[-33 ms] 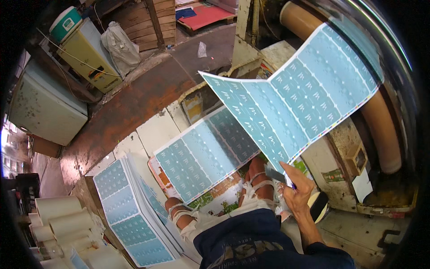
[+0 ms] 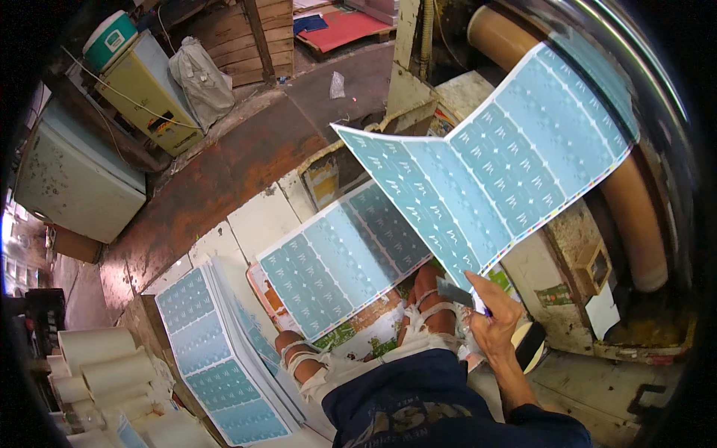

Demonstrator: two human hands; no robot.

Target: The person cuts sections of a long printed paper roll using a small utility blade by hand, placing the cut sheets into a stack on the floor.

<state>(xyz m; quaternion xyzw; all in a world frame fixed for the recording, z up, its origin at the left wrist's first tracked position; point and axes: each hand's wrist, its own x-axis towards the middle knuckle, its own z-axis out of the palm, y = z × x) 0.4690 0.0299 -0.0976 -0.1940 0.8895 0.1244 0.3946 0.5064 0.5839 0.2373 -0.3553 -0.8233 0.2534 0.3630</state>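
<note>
My right hand (image 2: 497, 317) is closed round a broad, flat-bladed knife (image 2: 454, 293), its blade pointing left above my knee; the handle is mostly hidden by my fingers. My index fingertip meets the lower corner of a long printed teal sheet (image 2: 493, 172), or lies just beside it. That sheet bends in a fold and hangs from the machine's roller at the upper right. Below it, a second printed teal sheet (image 2: 321, 272) lies flat in front of my knees. Left of my legs rests a thick stack of printed sheets (image 2: 216, 358). My left hand is out of view.
The machine's brown roller (image 2: 635, 216) and bright metal bar curve along the right. At the lower left are several pale paper rolls (image 2: 97, 347). A worn white cabinet (image 2: 78, 172), a yellowish cabinet (image 2: 153, 97) and a pale sack (image 2: 198, 78) stand at the far left.
The knife blade has tilted slightly and shows more of its flat side. The hanging sheet has shifted very little. My right hand stays almost in place.
</note>
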